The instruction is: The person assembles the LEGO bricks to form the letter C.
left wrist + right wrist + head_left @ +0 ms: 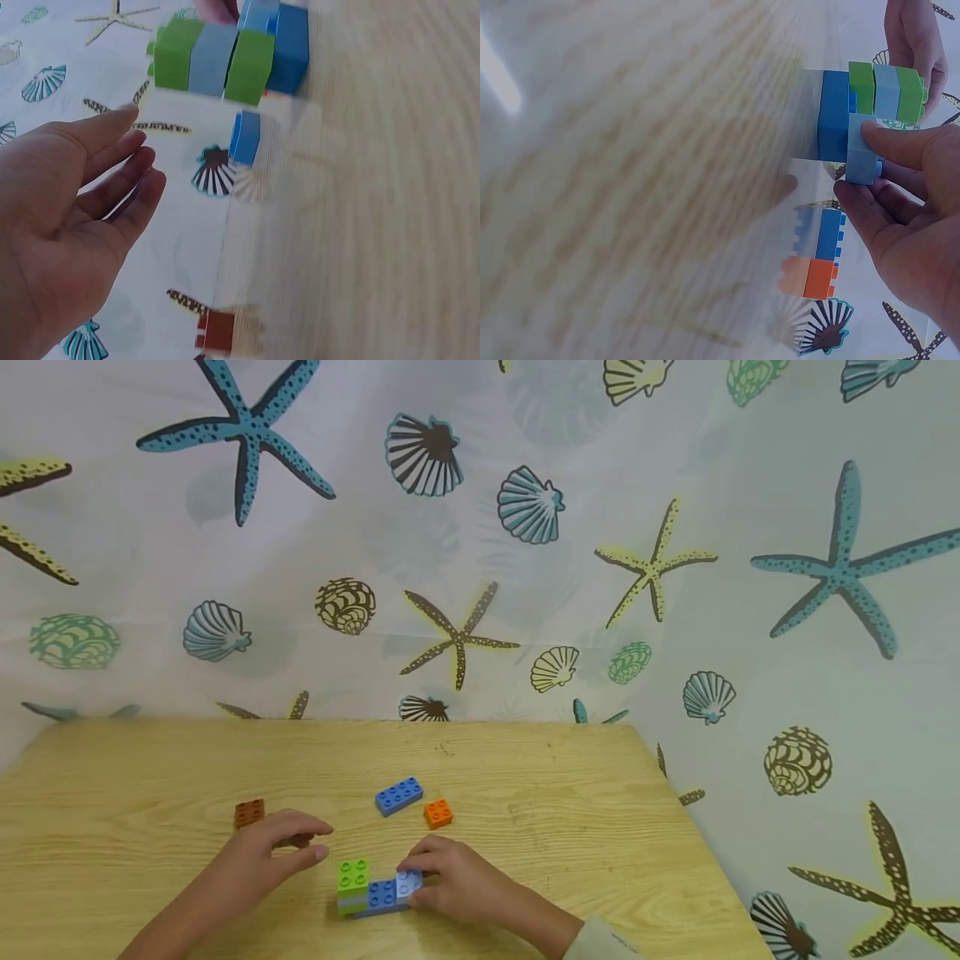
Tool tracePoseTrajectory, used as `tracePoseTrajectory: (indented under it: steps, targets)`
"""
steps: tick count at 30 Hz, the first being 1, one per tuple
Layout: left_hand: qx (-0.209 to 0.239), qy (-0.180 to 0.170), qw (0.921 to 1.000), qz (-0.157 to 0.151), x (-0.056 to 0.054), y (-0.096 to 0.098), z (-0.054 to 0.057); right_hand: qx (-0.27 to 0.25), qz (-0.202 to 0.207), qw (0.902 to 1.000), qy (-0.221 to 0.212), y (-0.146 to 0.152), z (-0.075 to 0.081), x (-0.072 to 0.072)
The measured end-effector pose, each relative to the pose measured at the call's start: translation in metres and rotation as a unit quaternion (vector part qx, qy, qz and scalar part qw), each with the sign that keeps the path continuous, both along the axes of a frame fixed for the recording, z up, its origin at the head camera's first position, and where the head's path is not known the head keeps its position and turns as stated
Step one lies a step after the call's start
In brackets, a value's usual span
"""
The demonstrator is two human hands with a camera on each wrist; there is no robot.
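A blue building brick [381, 894] lies on the table with a stack at its left end: a lime green brick [352, 875] on top, a light blue layer [212, 60] in the middle, and another green brick [250, 69] beneath. At the base's right end, my right hand [468, 885] pinches a light blue brick [861, 165] between thumb and fingers. This brick sits on or against the base's studs; whether it is fully pressed down I cannot tell. My left hand [262, 852] hovers left of the stack, fingers loosely bent and apart from the bricks, holding nothing.
Behind the hands lie a loose blue brick [399, 796] and an orange brick [438, 813]. A brown brick [249, 812] rests beyond the left wrist. The wooden table [585, 827] meets a curtain [480, 552] printed with shells and starfish at its back and right.
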State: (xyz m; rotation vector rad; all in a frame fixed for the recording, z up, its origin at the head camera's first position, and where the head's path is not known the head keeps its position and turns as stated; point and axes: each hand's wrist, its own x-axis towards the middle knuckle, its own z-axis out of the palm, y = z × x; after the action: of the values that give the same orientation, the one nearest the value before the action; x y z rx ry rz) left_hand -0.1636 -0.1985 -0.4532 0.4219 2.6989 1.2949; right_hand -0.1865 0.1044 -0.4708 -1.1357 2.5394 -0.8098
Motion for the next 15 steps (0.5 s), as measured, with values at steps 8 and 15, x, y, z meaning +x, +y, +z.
tracePoseTrajectory:
  steps: [8, 15]
  targets:
    - [-0.037, 0.051, 0.9975, 0.034, -0.023, -0.039, -0.003, 0.004, -0.005, 0.9999, -0.009, 0.000, 0.002, 0.001]
    - [-0.059, 0.040, 0.9967, 0.037, -0.044, -0.068, -0.015, 0.004, 0.001, 1.0000, -0.004, 0.000, 0.001, 0.001]
